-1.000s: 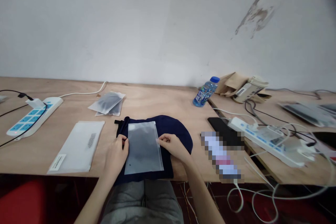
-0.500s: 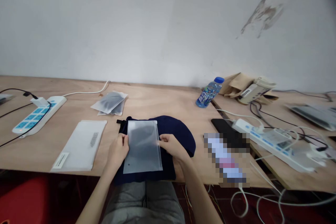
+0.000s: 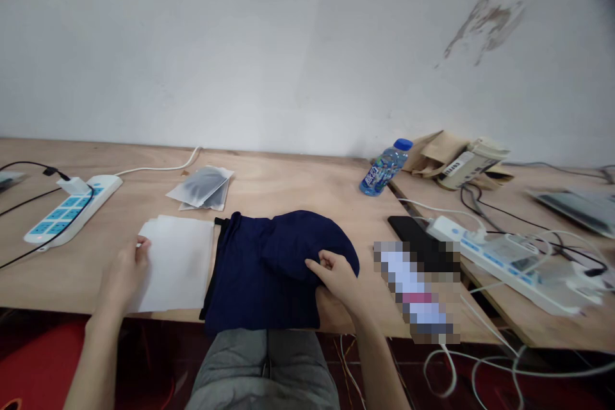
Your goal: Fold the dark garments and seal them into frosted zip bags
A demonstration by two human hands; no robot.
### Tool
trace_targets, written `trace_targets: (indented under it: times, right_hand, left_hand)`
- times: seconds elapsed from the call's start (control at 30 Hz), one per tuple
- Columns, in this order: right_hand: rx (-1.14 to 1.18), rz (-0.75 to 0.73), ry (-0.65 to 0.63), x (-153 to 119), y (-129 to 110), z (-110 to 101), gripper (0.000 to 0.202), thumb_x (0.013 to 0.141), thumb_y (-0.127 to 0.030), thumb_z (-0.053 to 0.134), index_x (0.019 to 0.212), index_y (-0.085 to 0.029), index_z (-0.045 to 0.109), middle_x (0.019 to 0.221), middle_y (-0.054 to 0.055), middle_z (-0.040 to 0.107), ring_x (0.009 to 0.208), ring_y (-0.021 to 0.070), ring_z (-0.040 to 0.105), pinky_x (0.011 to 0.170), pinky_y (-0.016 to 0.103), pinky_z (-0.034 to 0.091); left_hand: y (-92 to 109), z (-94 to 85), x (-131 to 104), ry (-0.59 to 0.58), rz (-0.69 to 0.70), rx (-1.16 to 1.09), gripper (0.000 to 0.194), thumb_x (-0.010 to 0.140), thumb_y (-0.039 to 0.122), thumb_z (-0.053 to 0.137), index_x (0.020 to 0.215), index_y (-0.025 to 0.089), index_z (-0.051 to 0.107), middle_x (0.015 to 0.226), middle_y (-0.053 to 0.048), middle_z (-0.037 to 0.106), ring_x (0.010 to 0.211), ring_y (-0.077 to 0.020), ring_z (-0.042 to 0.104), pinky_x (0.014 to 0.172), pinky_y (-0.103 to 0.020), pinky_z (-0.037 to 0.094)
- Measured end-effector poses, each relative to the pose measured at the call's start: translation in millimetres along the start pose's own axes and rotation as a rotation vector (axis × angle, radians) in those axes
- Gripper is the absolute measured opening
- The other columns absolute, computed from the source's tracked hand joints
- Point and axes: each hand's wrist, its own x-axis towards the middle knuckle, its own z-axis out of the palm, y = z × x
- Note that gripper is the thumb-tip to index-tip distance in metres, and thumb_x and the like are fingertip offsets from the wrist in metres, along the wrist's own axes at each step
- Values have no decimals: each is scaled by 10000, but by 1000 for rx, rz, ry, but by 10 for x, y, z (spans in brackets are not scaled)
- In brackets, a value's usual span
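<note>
To the left of the navy cloth, my left hand [image 3: 123, 275] is closed at the left edge of a frosted plastic bag [image 3: 180, 262]. The bag lies over the whitish stack on the table and hides its labels. On the table before my lap, a navy-blue cloth item [image 3: 262, 275] lies flat, with a rounded part at its upper right. My right hand [image 3: 334, 275] hovers at or rests on that rounded part. Its fingers are loosely curled and apart, with nothing visible in them.
Frosted bags with dark contents [image 3: 200, 187] lie further back. Power strips stand left [image 3: 72, 211] and right [image 3: 504, 269], with cables around them. A blue-capped bottle [image 3: 384, 168], a black slab-like object [image 3: 408, 237], a pixelated item [image 3: 416, 295] and a paper cup [image 3: 473, 163] are on the right.
The frosted bag has gone from the navy cloth to the stack at left, carried by my left hand. My right hand has let go and shifted slightly right over the cloth.
</note>
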Motion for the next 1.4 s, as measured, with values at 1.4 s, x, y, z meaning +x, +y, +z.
trace_targets:
  times: [1.4]
  right_hand:
    - [-20, -37, 151, -758, -254, 450, 443, 934, -451, 477, 1271, -169, 535, 1006, 100, 676, 600, 165, 619, 629, 315, 536]
  left_hand:
    - [1740, 359, -1365, -498, -119, -1004, 700, 803, 539, 617, 1345, 196, 337, 1073, -109, 659, 833, -181, 695, 751, -327, 563]
